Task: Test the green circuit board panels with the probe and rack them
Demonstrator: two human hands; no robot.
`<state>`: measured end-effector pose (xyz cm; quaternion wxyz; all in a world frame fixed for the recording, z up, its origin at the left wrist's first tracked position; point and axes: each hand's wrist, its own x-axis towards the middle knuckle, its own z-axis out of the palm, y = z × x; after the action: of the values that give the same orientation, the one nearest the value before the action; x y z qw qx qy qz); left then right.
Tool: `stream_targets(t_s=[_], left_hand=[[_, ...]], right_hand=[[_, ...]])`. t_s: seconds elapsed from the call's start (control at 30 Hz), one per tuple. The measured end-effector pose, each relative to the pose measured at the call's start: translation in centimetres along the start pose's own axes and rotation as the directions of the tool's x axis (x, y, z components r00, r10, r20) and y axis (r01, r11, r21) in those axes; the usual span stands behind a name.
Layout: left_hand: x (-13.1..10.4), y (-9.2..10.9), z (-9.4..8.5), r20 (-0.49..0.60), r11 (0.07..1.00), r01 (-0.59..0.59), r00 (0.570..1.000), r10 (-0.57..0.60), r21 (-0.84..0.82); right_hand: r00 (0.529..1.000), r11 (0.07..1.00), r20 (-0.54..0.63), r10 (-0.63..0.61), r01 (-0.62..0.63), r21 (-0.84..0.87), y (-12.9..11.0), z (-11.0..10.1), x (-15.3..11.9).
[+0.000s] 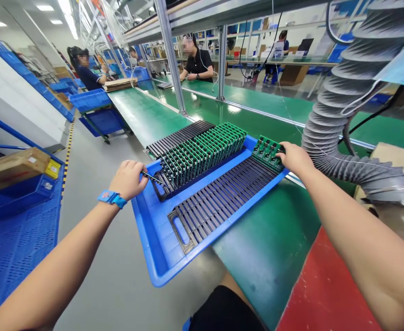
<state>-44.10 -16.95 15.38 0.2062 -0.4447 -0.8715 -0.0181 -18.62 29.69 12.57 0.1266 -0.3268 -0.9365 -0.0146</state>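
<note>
Pinching a circuit board, the right hand hides its edge.

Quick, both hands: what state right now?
Left hand: closed, holding a thin board, seen edge-on.
Right hand: closed, gripping a green circuit board by its edge.

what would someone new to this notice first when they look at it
Probably the dense row of green circuit boards, standing on edge along the far side of the blue tray. Next, perhaps, the right hand gripping a board at the far right end of the nearer black slotted rack. The thick grey ridged hose on the right also stands out.
</note>
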Motion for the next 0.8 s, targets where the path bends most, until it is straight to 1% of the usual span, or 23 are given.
stream_targets(t_s=[0.23, 0.4, 0.6, 0.8], left_hand=[[-0.2, 0.0, 0.4, 0.025, 1.0, 0.01, 1.0, -0.01, -0.029], [0.0, -0.2, 1.1, 0.046, 0.998, 0.023, 0.999, -0.02, -0.056], [0.9, -0.1, 2.0, 0.08, 0.995, 0.024, 0.997, -0.016, -0.101], [1.7, -0.3, 2.8, 0.126, 0.988, 0.025, 0.992, -0.005, -0.154]], right_hand=[[0.999, 0.999, 0.004, -0.038, 0.038, -0.019, -0.8, 0.0, -0.6], [0.998, 0.998, 0.005, -0.066, 0.067, -0.014, -1.0, -0.1, -1.4], [0.999, 0.999, 0.018, -0.034, 0.035, -0.035, -2.2, -0.1, -2.0], [0.998, 0.999, 0.06, 0.019, -0.016, -0.044, -3.2, 0.0, -1.3]])
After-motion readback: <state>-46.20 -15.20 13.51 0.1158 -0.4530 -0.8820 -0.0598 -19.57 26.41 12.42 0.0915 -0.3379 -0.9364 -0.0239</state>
